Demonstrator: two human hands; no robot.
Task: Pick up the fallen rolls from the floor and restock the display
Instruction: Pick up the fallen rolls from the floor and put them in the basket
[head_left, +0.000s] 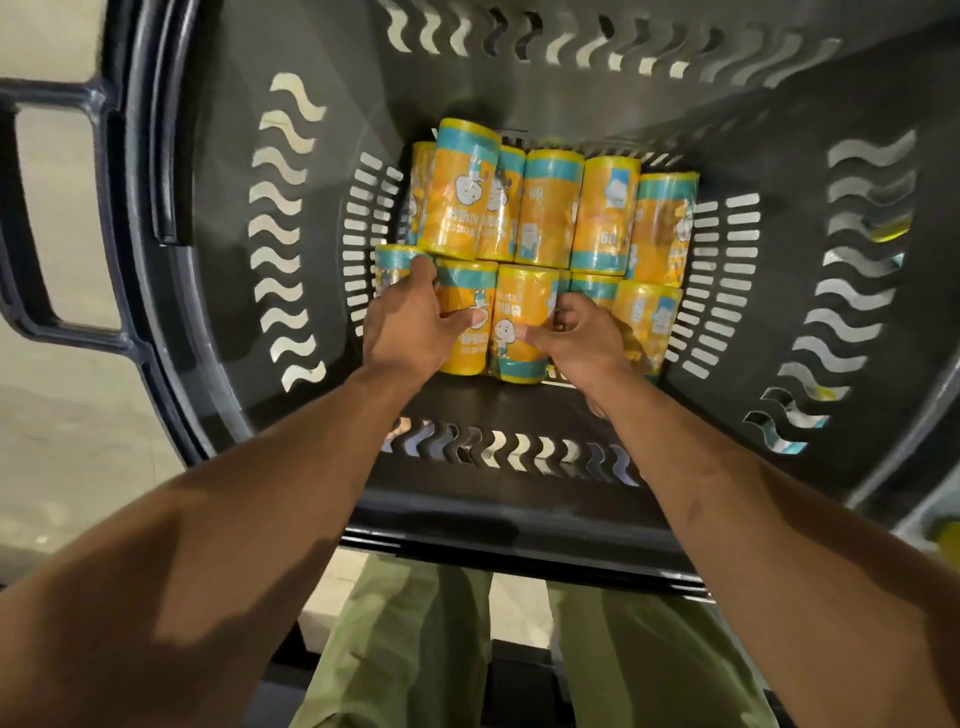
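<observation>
Several yellow-and-teal wrapped rolls (550, 208) lie in two rows at the bottom of a deep dark plastic basket (779, 130). Both my arms reach down into it. My left hand (410, 327) grips a front-row roll (465, 338), its fingers over the far side and its thumb across the label. My right hand (582, 338) curls round the neighbouring roll (519, 317), with its thumb on the roll's front. More rolls in the front row sit partly hidden behind my right hand.
The basket has wavy slots in its walls and a dark handle (57, 218) at the left. Pale floor (52, 441) shows to the left. My green trouser legs (405, 649) stand below the basket's near rim.
</observation>
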